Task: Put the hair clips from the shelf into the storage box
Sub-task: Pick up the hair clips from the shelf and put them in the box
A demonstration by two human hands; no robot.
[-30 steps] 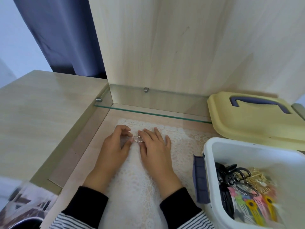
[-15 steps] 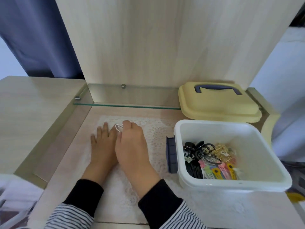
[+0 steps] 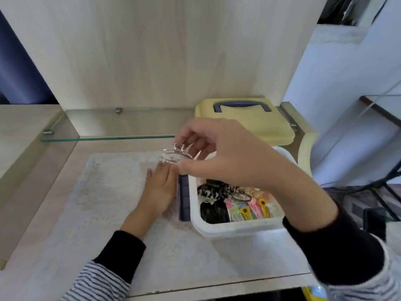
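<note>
By the white storage box (image 3: 236, 228) of black and bright hair clips (image 3: 245, 205), pinching a clear clip (image 3: 174, 156) in the right hand (image 3: 227, 155), resting the left hand (image 3: 160, 187) flat on the mat (image 3: 104, 192).

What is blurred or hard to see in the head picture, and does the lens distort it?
Head view: motion blur softens the right hand; the clear plastic hair clip it pinches nearly vanishes against the white lace mat; the colourful clips inside the white plastic storage box look soft; the wide lens tilts verticals at the right edge.
</note>
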